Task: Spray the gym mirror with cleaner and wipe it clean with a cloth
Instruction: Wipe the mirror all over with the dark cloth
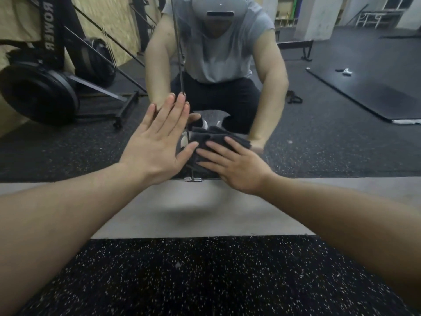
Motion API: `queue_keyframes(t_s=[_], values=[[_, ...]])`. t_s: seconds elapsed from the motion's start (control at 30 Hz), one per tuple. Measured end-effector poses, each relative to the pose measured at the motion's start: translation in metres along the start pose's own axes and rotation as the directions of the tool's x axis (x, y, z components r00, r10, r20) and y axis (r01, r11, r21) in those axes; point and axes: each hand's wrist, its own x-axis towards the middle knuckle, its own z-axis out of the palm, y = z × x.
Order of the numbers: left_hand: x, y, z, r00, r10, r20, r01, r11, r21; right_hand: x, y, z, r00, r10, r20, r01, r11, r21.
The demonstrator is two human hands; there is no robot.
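The mirror [319, 124] stands upright low on the wall, its bottom edge meeting a pale grey ledge [205, 208] just above the speckled black rubber floor [205, 281]. Its glass gives a fairly clear reflection of the crouching person in a grey sleeveless shirt and dark trousers, with weight plates [38, 94] on a rack at the left and a dark floor mat [376, 87] at the right; a thin vertical seam runs down the glass near the middle and ends at a small metal clip [193, 179] on the bottom edge. The cloth [211, 137] is dark grey, folded and bunched into soft ridges, and lies flat against the lower part of the glass just right of the seam. The right hand [237, 166] presses on it with straight, spread fingers, covering its lower half. The left hand [157, 142] lies flat on the bare glass just beside the cloth, fingers straight and close together, thumb reaching toward the cloth's edge.
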Motion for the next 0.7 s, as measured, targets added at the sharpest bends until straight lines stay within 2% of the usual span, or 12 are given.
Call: queue_keyframes(t_s=[0.17, 0.3, 0.5, 0.7], values=[[-0.002, 0.002, 0.002, 1.0, -0.005, 0.017, 0.005, 1.0, -0.01, 0.03, -0.034, -0.005, 0.998, 0.022, 0.052, -0.022, 1.0, 0.0], [-0.005, 0.012, 0.006, 0.999, -0.041, 0.009, 0.041, 0.999, -0.021, 0.01, -0.019, -0.001, 0.995, -0.07, 0.076, 0.074, 0.996, -0.058], [-0.01, 0.018, 0.012, 0.993, -0.075, 0.089, 0.075, 0.997, 0.01, -0.106, 0.037, 0.029, 0.987, -0.108, 0.121, 0.109, 0.994, 0.004], [-0.011, 0.019, 0.017, 0.995, -0.076, 0.068, 0.076, 0.997, 0.009, -0.215, 0.105, 0.03, 0.985, -0.032, 0.168, 0.04, 0.998, -0.043]])
